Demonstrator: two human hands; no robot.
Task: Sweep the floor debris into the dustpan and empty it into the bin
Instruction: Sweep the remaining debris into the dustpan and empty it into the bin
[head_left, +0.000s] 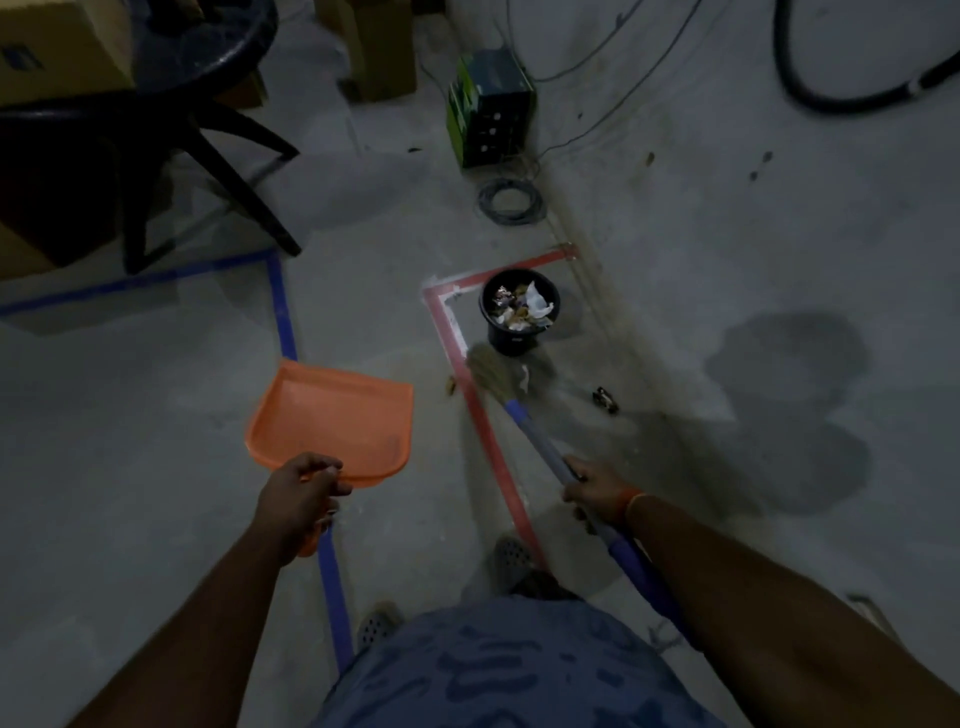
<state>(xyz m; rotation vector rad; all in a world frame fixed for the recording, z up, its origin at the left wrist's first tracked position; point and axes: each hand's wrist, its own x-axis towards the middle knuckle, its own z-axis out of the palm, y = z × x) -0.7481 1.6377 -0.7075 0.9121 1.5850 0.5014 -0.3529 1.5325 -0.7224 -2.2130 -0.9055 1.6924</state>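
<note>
We hold the orange dustpan (332, 423) in our left hand (301, 496), fingers curled round its handle at the near edge, the pan raised off the grey concrete floor (675, 291) and showing nothing in its tray. Our right hand (597, 491) grips the grey and blue handle of the broom (511, 402), an orange band at that wrist. The broom slants away from us, its pale bristle head resting on the floor just near of the black bin (519, 312), over the red tape line (483, 415). The bin stands upright inside the red tape corner and is filled with crumpled paper and wrappers. A white scrap of paper (523, 378) lies touching the bristles on their right, a small dark piece of debris (605, 400) lies further right on the floor, and a small brown bit (451, 387) lies just left of the red tape. A blue tape line (283, 312) runs under the dustpan. Far left stands a black chair (208, 130) with cardboard boxes; beyond the bin sit a green box (488, 109) and a coil of cable (511, 200).
</note>
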